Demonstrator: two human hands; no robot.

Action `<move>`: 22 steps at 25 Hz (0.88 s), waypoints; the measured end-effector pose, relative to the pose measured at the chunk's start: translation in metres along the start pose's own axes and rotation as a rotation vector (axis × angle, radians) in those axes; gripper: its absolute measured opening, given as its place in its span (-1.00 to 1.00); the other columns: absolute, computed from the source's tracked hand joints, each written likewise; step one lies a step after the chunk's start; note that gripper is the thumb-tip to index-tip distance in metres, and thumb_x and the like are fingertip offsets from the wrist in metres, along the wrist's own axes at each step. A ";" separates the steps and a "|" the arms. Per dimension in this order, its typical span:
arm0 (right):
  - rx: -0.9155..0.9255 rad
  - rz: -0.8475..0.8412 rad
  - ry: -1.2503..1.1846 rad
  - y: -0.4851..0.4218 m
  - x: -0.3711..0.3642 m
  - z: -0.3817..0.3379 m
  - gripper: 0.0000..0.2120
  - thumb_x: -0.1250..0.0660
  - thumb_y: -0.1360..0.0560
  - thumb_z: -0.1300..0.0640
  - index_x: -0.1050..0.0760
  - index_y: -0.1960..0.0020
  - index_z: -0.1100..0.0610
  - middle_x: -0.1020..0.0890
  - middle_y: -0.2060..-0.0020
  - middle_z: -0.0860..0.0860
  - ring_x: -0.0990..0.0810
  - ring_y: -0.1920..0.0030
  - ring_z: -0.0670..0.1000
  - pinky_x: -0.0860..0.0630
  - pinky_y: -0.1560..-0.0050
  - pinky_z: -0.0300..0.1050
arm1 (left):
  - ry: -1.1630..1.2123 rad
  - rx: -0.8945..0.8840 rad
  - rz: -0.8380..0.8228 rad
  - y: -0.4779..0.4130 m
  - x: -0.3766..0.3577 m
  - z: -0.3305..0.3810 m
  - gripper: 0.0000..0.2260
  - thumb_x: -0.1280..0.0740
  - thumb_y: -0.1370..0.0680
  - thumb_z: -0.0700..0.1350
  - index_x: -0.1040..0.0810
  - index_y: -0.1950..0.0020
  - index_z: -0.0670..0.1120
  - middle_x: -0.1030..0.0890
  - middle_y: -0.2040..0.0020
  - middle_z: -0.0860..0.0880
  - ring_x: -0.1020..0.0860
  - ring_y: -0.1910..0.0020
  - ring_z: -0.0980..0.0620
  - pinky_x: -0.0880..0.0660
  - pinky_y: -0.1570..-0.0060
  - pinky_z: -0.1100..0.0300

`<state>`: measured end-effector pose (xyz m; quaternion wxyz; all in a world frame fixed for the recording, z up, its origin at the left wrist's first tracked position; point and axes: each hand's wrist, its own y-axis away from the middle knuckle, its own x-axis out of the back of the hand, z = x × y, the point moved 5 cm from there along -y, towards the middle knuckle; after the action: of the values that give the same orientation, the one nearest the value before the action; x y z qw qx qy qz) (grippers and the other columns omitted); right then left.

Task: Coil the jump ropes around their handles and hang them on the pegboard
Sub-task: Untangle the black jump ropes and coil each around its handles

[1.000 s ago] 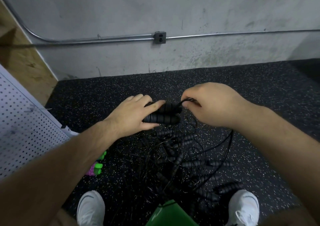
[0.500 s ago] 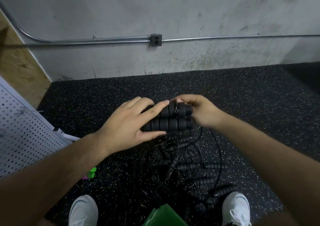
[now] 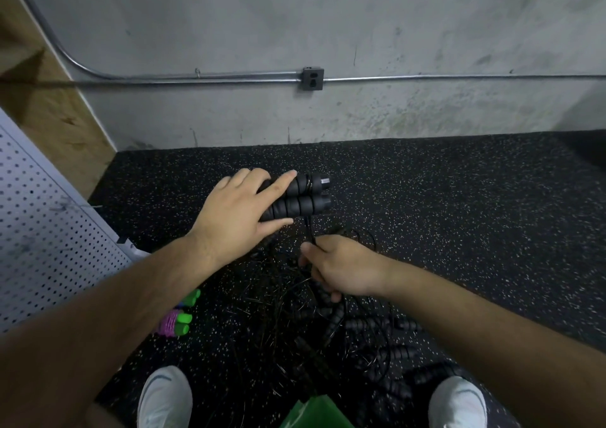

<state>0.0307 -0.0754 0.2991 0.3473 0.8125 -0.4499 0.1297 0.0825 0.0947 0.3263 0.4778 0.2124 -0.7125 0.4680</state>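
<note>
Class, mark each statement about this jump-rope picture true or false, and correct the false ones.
1. The left hand grips two black handles held side by side. True.
2. The right hand pinches the cord below those handles. True.
3. The pegboard stands on the person's right. False: it is on the left.
4. The green-handled rope hangs on the pegboard. False: it lies on the floor.

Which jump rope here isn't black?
The green-handled rope with purple cord by the pegboard; the pair in the left hand and the floor pile are black.
</note>
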 end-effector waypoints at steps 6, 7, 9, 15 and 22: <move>0.150 0.125 0.537 0.038 0.025 -0.045 -0.67 -0.10 -0.69 -0.05 -0.41 0.17 0.07 -0.53 0.27 -0.02 -0.48 0.33 -0.08 -0.27 0.40 -0.21 | -0.057 0.013 -0.097 -0.001 -0.010 -0.018 -0.31 -0.43 -0.48 0.21 -0.34 -0.56 0.06 -0.54 -0.15 -0.08 -0.49 -0.08 -0.11 -0.46 -0.02 -0.03; 0.180 0.152 0.601 0.045 0.032 -0.051 -0.68 -0.11 -0.69 -0.05 -0.40 0.17 0.06 -0.52 0.28 -0.04 -0.47 0.33 -0.10 -0.27 0.40 -0.22 | -0.060 0.001 -0.106 -0.001 -0.011 -0.016 -0.30 -0.45 -0.48 0.20 -0.34 -0.56 0.07 -0.54 -0.15 -0.07 -0.48 -0.09 -0.10 -0.46 -0.03 -0.03; 0.249 0.243 0.778 0.053 0.044 -0.060 -0.71 -0.11 -0.68 -0.07 -0.38 0.16 0.02 -0.50 0.28 -0.09 -0.46 0.31 -0.10 -0.27 0.37 -0.22 | -0.060 -0.035 -0.126 -0.003 -0.013 -0.010 -0.29 -0.45 -0.47 0.20 -0.33 -0.57 0.08 -0.54 -0.17 -0.06 -0.48 -0.10 -0.09 -0.45 -0.05 -0.02; 0.431 0.531 0.828 0.051 0.085 -0.059 -0.71 -0.11 -0.67 -0.11 -0.59 -0.04 -0.09 -0.60 0.08 -0.17 -0.57 0.06 -0.08 -0.52 0.12 -0.11 | 0.094 -0.246 -0.093 -0.001 -0.003 0.016 -0.32 -0.47 -0.46 0.18 -0.33 -0.53 0.11 -0.53 -0.18 0.03 -0.48 -0.12 -0.01 -0.44 -0.08 0.02; 0.315 0.524 0.476 0.027 0.121 -0.014 -0.85 -0.32 -0.55 -0.17 -0.61 0.04 -0.15 -0.66 0.15 -0.19 -0.61 0.16 -0.09 -0.58 0.12 -0.03 | 0.369 -0.282 -0.091 0.003 0.017 0.042 -0.39 -0.39 -0.53 0.19 -0.33 -0.54 0.10 -0.50 -0.25 0.10 -0.44 -0.22 0.08 -0.40 -0.23 0.02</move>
<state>0.0779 -0.1533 0.3850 0.2681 0.6607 -0.5236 0.4663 0.0529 0.0620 0.3353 0.6455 0.0865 -0.6611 0.3726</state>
